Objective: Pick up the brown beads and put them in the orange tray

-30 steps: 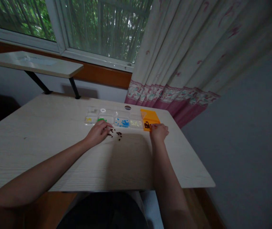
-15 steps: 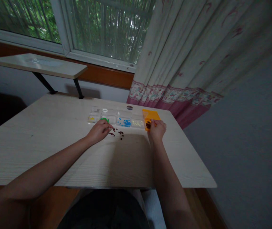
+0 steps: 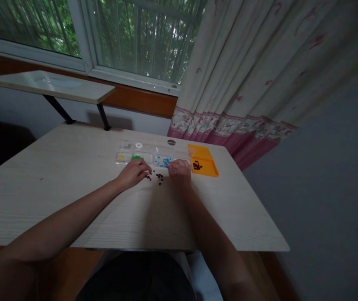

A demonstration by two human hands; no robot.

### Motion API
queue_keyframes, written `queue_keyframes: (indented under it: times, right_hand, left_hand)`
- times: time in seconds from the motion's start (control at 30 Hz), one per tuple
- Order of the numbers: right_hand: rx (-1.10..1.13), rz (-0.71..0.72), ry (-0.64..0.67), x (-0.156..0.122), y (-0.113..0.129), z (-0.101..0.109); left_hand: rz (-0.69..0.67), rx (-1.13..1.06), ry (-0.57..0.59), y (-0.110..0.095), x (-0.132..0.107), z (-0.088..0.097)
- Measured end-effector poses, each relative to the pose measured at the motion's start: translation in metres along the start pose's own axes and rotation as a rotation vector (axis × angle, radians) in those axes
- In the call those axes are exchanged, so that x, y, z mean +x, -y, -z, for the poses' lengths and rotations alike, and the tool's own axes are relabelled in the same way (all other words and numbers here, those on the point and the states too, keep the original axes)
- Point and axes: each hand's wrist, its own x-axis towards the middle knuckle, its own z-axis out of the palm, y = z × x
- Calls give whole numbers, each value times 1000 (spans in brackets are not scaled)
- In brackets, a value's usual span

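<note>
Small dark red-brown pieces (image 3: pixel 159 177) lie scattered on the table. At their left edge is my left hand (image 3: pixel 133 172), its fingers bent and their tips together by the nearest pieces; what they pinch, if anything, is too small to see. My right hand (image 3: pixel 181 171) is over the front of the clear compartments, its fingers loosely stretched to the left beside the blue pieces (image 3: pixel 163 161), with nothing visible in them. An opened orange box (image 3: pixel 212 167) to its right holds more dark pieces (image 3: pixel 197 165).
Clear lidded boxes stand in a row, with yellow pieces (image 3: pixel 121 157) at the left and green pieces (image 3: pixel 137 157) beside them. A round dark spot (image 3: pixel 171 142) shows behind them. A raised shelf (image 3: pixel 56 86) stands at the back left; a curtain (image 3: pixel 226 113) hangs behind the table (image 3: pixel 81 200).
My right hand has moved left, away from the orange box, uncovering the dark pieces inside. My left hand has shifted slightly right among the loose pieces.
</note>
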Motion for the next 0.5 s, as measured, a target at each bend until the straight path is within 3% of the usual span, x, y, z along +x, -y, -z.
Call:
queue_keyframes:
  times: [0.17,0.5]
  right_hand:
    - [21,60,4,-2,7,-2]
    - [-5,137,207,-8,22,-6]
  left_hand:
    - [20,47,9,-3,1,-4]
    - [57,57,-24,-9,0,-10]
